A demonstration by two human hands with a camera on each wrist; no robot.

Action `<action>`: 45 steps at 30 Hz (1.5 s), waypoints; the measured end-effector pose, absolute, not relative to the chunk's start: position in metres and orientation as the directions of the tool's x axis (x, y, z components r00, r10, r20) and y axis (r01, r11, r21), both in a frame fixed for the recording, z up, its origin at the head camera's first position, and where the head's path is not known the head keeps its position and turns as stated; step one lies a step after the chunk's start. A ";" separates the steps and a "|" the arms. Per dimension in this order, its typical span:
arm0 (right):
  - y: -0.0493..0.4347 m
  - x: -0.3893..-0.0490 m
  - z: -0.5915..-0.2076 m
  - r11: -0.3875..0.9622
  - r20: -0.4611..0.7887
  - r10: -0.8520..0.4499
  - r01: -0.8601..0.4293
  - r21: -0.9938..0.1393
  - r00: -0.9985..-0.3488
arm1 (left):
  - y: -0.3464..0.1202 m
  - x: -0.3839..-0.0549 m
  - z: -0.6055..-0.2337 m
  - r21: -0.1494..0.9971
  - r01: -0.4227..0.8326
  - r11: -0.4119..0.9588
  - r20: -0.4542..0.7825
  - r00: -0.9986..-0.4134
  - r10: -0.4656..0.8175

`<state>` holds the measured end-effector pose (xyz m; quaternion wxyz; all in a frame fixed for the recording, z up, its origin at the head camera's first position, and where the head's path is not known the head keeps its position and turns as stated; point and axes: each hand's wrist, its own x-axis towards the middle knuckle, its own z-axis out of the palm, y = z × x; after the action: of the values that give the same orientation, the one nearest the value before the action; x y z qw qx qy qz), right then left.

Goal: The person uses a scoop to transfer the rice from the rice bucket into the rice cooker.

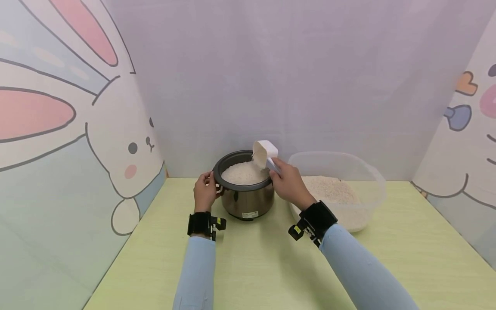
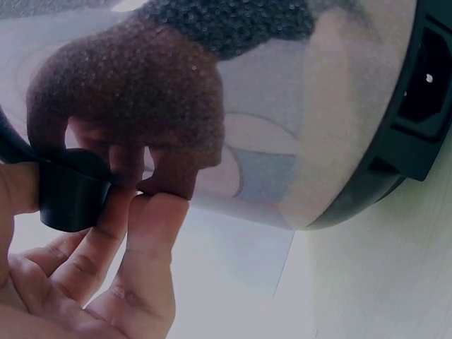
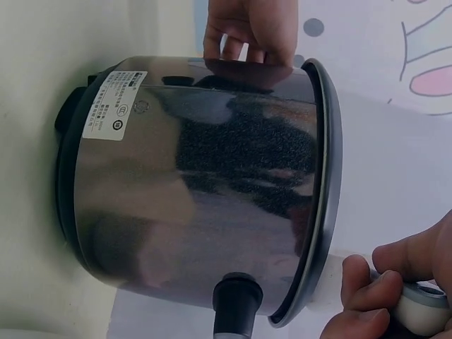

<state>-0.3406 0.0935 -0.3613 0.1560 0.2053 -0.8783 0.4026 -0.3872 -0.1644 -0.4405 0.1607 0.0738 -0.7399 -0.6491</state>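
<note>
A dark metallic rice cooker stands on the table, lid off, with white rice inside. My left hand is at its left side; in the left wrist view, thumb and fingers hold the black side handle and fingertips touch the shiny wall. Over the right part of the rim, my right hand grips a white scoop by its handle. The scoop is tipped toward the cooker, its mouth facing the rice. In the right wrist view, fingers curl round the scoop's handle, near the cooker's dark rim.
Right of the cooker sits a translucent plastic tub holding more rice. The cooker's other side handle sticks out toward the tub. A pale curtain rises behind the light green table, with printed panels on both sides.
</note>
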 end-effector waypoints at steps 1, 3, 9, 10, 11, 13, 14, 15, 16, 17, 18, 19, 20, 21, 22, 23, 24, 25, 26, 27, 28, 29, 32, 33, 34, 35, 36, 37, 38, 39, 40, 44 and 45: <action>0.093 -0.340 -0.361 0.589 0.443 -0.237 -0.491 -0.642 -0.864 | -0.165 -0.387 -0.441 0.984 0.100 0.146 0.142 -0.938 -0.318; 0.091 -0.339 -0.361 0.582 0.456 -0.240 -0.503 -0.639 -0.857 | -0.165 -0.387 -0.441 0.985 0.099 0.144 0.141 -0.937 -0.318; 0.084 -0.336 -0.359 0.590 0.521 -0.259 -0.560 -0.581 -0.813 | -0.165 -0.386 -0.440 0.985 0.100 0.144 0.142 -0.936 -0.321; 0.083 -0.336 -0.359 0.597 0.530 -0.264 -0.568 -0.566 -0.806 | -0.165 -0.387 -0.440 0.984 0.100 0.146 0.143 -0.936 -0.322; 0.082 -0.336 -0.359 0.604 0.539 -0.270 -0.577 -0.550 -0.798 | -0.165 -0.387 -0.440 0.984 0.099 0.147 0.142 -0.936 -0.322; 0.081 -0.335 -0.358 0.606 0.548 -0.279 -0.587 -0.536 -0.789 | -0.164 -0.387 -0.440 0.983 0.098 0.153 0.143 -0.936 -0.321; 0.080 -0.335 -0.359 0.610 0.554 -0.282 -0.592 -0.526 -0.783 | -0.164 -0.387 -0.440 0.983 0.097 0.156 0.143 -0.936 -0.320; 0.080 -0.334 -0.359 0.611 0.558 -0.285 -0.596 -0.521 -0.779 | -0.164 -0.387 -0.440 0.982 0.098 0.159 0.145 -0.937 -0.319; 0.080 -0.334 -0.359 0.615 0.560 -0.287 -0.598 -0.514 -0.777 | -0.164 -0.386 -0.439 0.982 0.098 0.160 0.145 -0.937 -0.319; 0.079 -0.333 -0.359 0.617 0.560 -0.289 -0.598 -0.511 -0.777 | -0.164 -0.386 -0.439 0.983 0.098 0.157 0.144 -0.937 -0.319; 0.079 -0.333 -0.359 0.622 0.559 -0.291 -0.598 -0.507 -0.776 | -0.164 -0.386 -0.439 0.983 0.100 0.155 0.145 -0.937 -0.319; 0.079 -0.333 -0.360 0.625 0.557 -0.292 -0.596 -0.504 -0.778 | -0.164 -0.386 -0.439 0.983 0.098 0.154 0.144 -0.937 -0.320; 0.078 -0.333 -0.360 0.628 0.554 -0.293 -0.594 -0.503 -0.779 | -0.164 -0.386 -0.439 0.984 0.099 0.152 0.143 -0.937 -0.319; 0.078 -0.333 -0.361 0.630 0.553 -0.294 -0.593 -0.502 -0.780 | -0.164 -0.386 -0.439 0.984 0.098 0.151 0.143 -0.937 -0.319; 0.078 -0.333 -0.362 0.632 0.550 -0.295 -0.592 -0.501 -0.781 | -0.164 -0.386 -0.439 0.984 0.096 0.152 0.141 -0.937 -0.320; 0.078 -0.333 -0.363 0.634 0.551 -0.297 -0.592 -0.497 -0.780 | -0.164 -0.386 -0.439 0.984 0.096 0.152 0.141 -0.937 -0.320; 0.078 -0.334 -0.364 0.636 0.553 -0.298 -0.594 -0.493 -0.778 | -0.165 -0.386 -0.440 0.983 0.097 0.155 0.142 -0.937 -0.319; 0.078 -0.333 -0.365 0.638 0.554 -0.298 -0.594 -0.490 -0.777 | -0.165 -0.386 -0.440 0.983 0.096 0.154 0.142 -0.937 -0.321; 0.078 -0.333 -0.366 0.639 0.556 -0.300 -0.596 -0.487 -0.775 | -0.165 -0.386 -0.440 0.984 0.097 0.151 0.142 -0.936 -0.321; 0.078 -0.333 -0.366 0.641 0.558 -0.302 -0.598 -0.481 -0.773 | -0.165 -0.386 -0.440 0.984 0.098 0.151 0.142 -0.936 -0.321; 0.078 -0.333 -0.367 0.642 0.558 -0.306 -0.599 -0.478 -0.772 | -0.164 -0.386 -0.440 0.984 0.098 0.150 0.143 -0.936 -0.321; 0.078 -0.332 -0.368 0.645 0.560 -0.309 -0.602 -0.471 -0.769 | -0.164 -0.386 -0.440 0.984 0.102 0.148 0.145 -0.937 -0.319; 0.078 -0.331 -0.370 0.657 0.568 -0.326 -0.614 -0.439 -0.755 | -0.164 -0.386 -0.439 0.984 0.102 0.146 0.145 -0.936 -0.320; 0.078 -0.331 -0.371 0.658 0.571 -0.330 -0.617 -0.431 -0.751 | -0.164 -0.386 -0.439 0.984 0.101 0.148 0.145 -0.936 -0.320; 0.078 -0.330 -0.371 0.661 0.575 -0.333 -0.620 -0.423 -0.747 | -0.164 -0.386 -0.439 0.984 0.100 0.147 0.143 -0.936 -0.320; 0.078 -0.329 -0.372 0.664 0.580 -0.335 -0.623 -0.414 -0.742 | -0.164 -0.386 -0.439 0.984 0.100 0.147 0.143 -0.937 -0.319; 0.077 -0.328 -0.373 0.664 0.585 -0.337 -0.626 -0.408 -0.738 | -0.164 -0.387 -0.439 0.985 0.097 0.143 0.139 -0.938 -0.318; 0.077 -0.328 -0.374 0.665 0.586 -0.340 -0.628 -0.403 -0.736 | -0.164 -0.387 -0.439 0.986 0.095 0.139 0.135 -0.939 -0.317; 0.076 -0.327 -0.375 0.664 0.588 -0.341 -0.631 -0.402 -0.733 | -0.164 -0.387 -0.439 0.987 0.094 0.133 0.132 -0.939 -0.316; 0.075 -0.326 -0.377 0.666 0.589 -0.344 -0.632 -0.396 -0.731 | -0.164 -0.387 -0.439 0.988 0.092 0.127 0.129 -0.940 -0.316; 0.075 -0.325 -0.377 0.669 0.590 -0.349 -0.634 -0.388 -0.729 | -0.165 -0.387 -0.439 0.988 0.092 0.120 0.126 -0.941 -0.315; 0.072 -0.323 -0.377 0.670 0.603 -0.376 -0.656 -0.348 -0.704 | -0.166 -0.387 -0.440 0.991 0.087 0.104 0.116 -0.941 -0.318; 0.072 -0.322 -0.377 0.669 0.613 -0.381 -0.664 -0.334 -0.692 | -0.166 -0.386 -0.440 0.991 0.086 0.102 0.114 -0.941 -0.318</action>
<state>-0.3220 0.0718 -0.3765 0.2552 0.2978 -0.8771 0.2772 -0.3864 -0.1658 -0.4398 0.1518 0.0799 -0.7267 -0.6652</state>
